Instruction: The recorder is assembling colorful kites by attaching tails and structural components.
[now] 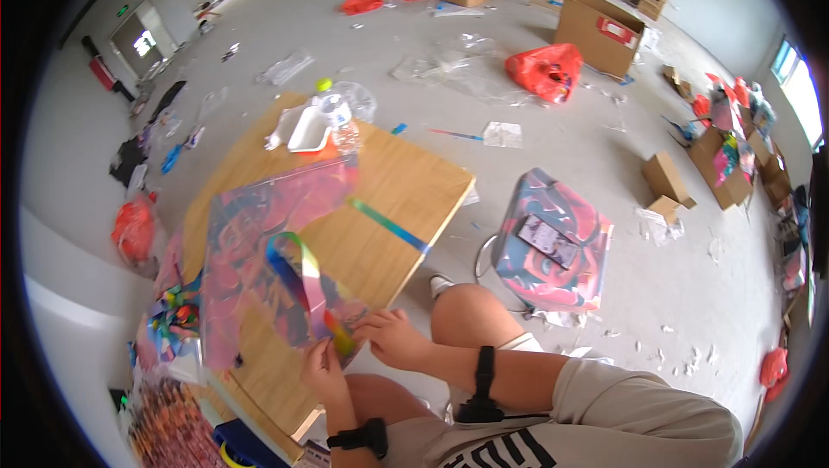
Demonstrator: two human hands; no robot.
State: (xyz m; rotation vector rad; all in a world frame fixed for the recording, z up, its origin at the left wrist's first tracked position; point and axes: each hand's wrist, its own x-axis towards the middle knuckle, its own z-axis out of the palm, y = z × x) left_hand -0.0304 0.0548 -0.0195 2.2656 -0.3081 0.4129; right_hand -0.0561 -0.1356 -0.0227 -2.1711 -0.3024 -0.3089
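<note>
A rainbow-coloured ribbon point(312, 285) stands up in a loop over the near edge of the wooden table point(414, 200). Its lower ends come together between my two hands. My left hand point(326, 375) is closed, fingertips pinched at the ribbon's bottom end. Just to the right, my right hand point(395, 338) has its fingers bent and closed on the ribbon's lower part; the exact grip is slightly blurred. Beneath the loop lies a pink and teal patterned plastic sheet point(233, 252). A second rainbow strip point(389, 224) lies flat across the tabletop to the right.
A clear bottle with a yellow cap point(335, 105) and a white tray point(309, 129) stand at the table's far end. To the right, a phone point(548, 241) rests on a pattern-covered stool point(553, 282). Cardboard boxes point(600, 32), red bags point(546, 71) and plastic scraps litter the floor.
</note>
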